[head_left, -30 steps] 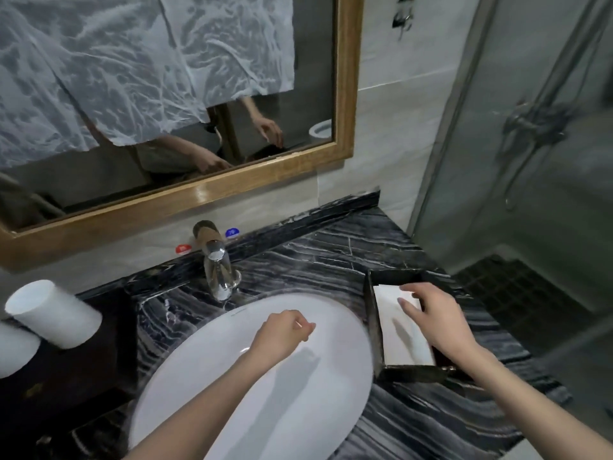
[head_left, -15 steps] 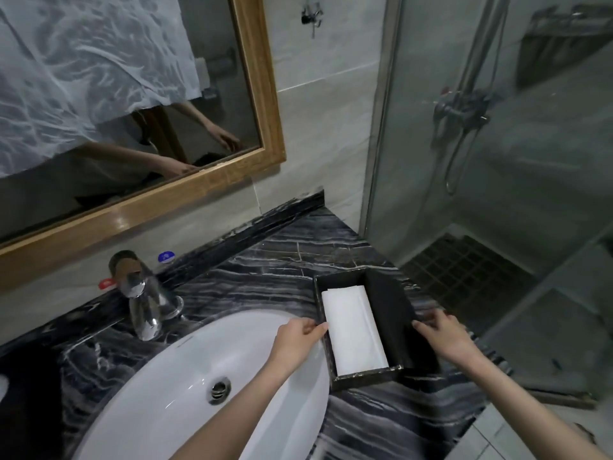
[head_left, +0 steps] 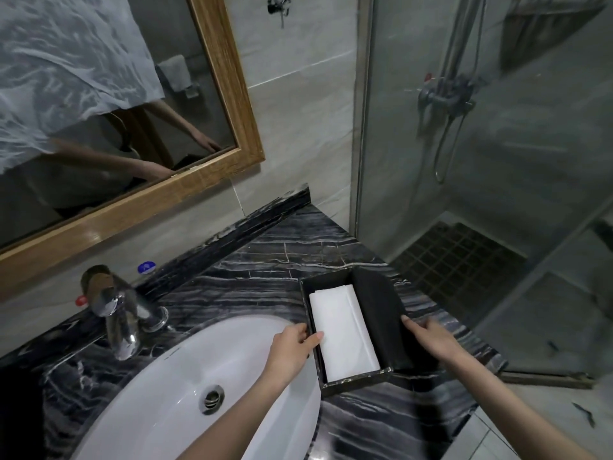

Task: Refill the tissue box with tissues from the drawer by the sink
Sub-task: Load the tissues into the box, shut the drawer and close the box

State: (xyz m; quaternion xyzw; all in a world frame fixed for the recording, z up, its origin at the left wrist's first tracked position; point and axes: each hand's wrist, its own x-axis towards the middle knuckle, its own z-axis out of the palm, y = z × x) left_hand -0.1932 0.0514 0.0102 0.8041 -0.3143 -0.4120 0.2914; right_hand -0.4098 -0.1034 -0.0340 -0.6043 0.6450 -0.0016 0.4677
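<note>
A black open-topped tissue box [head_left: 355,385] stands on the dark marble counter to the right of the sink. A white stack of tissues [head_left: 341,330] lies along its left half; the right half shows a dark lining. My left hand [head_left: 290,346] grips the box's left wall, thumb resting on the tissues. My right hand [head_left: 431,338] holds the box's right side, fingers on the dark lining. The drawer is out of view.
The white oval sink [head_left: 185,393] and chrome faucet [head_left: 116,313] sit left of the box. A wood-framed mirror [head_left: 212,174] hangs above. A glass shower partition [head_left: 464,161] rises just right of the counter [head_left: 298,254], whose edge drops off near the box.
One second ago my right hand lay on the tissues and my left hovered over the sink. Both hands have since moved to the box's two sides. The view has swung right.
</note>
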